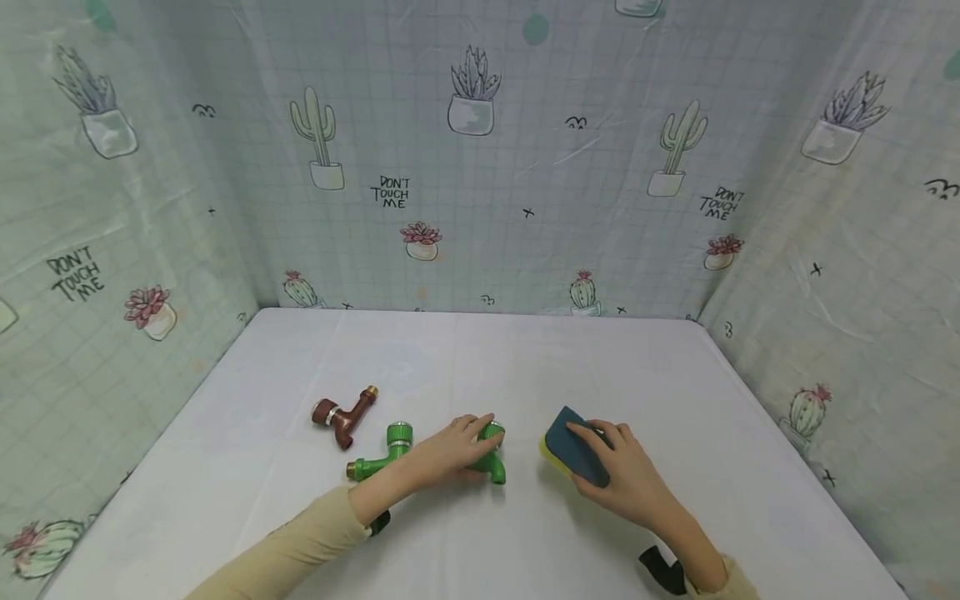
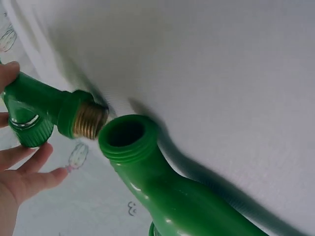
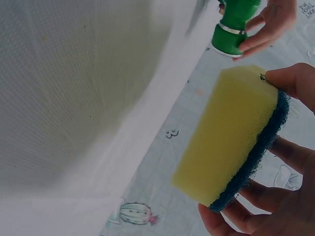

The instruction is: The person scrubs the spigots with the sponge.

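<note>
My left hand (image 1: 452, 452) grips a green tap (image 1: 492, 467) around its knob and body. In the left wrist view this held tap (image 2: 42, 101) shows its brass thread, with thumb and fingers on either side of it. A second green tap (image 1: 393, 454) lies just left of that hand, partly behind the forearm; its open spout (image 2: 129, 137) looms large in the left wrist view. On the right, my right hand (image 1: 630, 483) pinches a sponge (image 1: 573, 446) by its edges. The sponge has a dark blue scouring side and a thick yellow foam side (image 3: 229, 132).
A brown tap (image 1: 345, 419) with a brass thread lies on the white table (image 1: 465, 358), beyond the left forearm. Cactus-printed cloth (image 1: 517, 217) walls in the back and both sides. Black pieces (image 1: 662, 573) show by each wrist.
</note>
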`<state>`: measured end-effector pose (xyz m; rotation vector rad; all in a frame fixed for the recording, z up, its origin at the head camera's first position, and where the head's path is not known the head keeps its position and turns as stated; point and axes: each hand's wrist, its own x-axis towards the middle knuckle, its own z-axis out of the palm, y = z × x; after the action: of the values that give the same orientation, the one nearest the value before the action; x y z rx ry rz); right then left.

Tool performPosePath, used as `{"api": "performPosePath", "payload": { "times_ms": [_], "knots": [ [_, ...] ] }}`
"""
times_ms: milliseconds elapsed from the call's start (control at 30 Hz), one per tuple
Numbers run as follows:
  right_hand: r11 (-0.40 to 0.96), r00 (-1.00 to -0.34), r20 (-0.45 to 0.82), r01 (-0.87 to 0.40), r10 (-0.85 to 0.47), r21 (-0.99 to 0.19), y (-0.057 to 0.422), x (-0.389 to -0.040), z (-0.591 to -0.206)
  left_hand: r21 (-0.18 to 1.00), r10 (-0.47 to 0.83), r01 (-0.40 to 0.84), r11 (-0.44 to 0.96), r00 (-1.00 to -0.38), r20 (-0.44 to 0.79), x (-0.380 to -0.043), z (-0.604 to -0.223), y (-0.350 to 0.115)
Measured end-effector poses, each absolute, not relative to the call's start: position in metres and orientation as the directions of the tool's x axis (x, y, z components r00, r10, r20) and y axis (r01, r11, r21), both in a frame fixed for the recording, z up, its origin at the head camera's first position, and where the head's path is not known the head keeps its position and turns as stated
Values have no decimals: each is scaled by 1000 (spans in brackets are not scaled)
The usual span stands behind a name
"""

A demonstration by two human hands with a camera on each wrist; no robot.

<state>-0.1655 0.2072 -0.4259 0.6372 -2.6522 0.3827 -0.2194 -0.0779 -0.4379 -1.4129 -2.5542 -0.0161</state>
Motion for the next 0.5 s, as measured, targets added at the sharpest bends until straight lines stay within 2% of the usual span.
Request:
{"api": "performPosePath", "payload": {
  "times_ms": [133, 267, 400, 500],
  "knots": [
    [854, -817, 435, -489, -378, -178, 207, -165, -426, 183, 796, 845, 502, -534, 286, -218, -436, -80],
    [851, -813, 441, -495, -381, -177, 206, -165, -425, 419, 739, 818, 394, -553, 385, -217, -433, -81],
    [850, -815, 439, -494, -379, -182, 203, -166, -422, 663, 670, 702, 261, -626, 399, -216, -432, -80],
    [843, -814, 440, -499, -378, -199, 198, -165, -418, 825, 631, 555, 109, -679, 374, -215, -431, -79]
  ]
}}
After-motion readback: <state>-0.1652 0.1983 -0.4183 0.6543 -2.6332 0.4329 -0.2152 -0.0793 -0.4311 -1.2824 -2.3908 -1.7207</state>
